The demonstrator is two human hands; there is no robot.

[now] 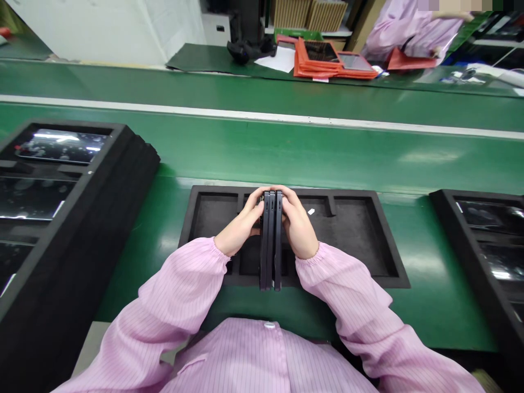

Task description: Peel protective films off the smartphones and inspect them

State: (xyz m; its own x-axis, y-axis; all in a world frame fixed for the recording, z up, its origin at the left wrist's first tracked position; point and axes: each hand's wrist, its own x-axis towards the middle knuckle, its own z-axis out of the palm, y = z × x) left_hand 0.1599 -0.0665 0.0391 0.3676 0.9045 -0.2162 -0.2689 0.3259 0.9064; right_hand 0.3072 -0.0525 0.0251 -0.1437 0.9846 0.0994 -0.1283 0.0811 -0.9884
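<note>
Between my two hands stands a small stack of black phones [271, 245], held upright with their narrow edges toward me; small port slots show near the far end of these edges. My left hand [241, 224] is closed against the stack's left side. From the other side my right hand [301, 226] presses on it, and the fingers of both hands meet around the far end. Below them lies a black foam tray [393, 270] with recessed compartments, partly covered by my hands and sleeves. A small white scrap [311, 211] lies in the tray, right of my right hand.
A tall stack of black foam trays [123, 180] holding glossy phones stands at left. Another foam tray with phones [454, 245] is at right. Across the green bench [196, 142], beyond a white strip, lie orange-framed items [317, 63]. A person in a pink sleeve [397, 27] works there.
</note>
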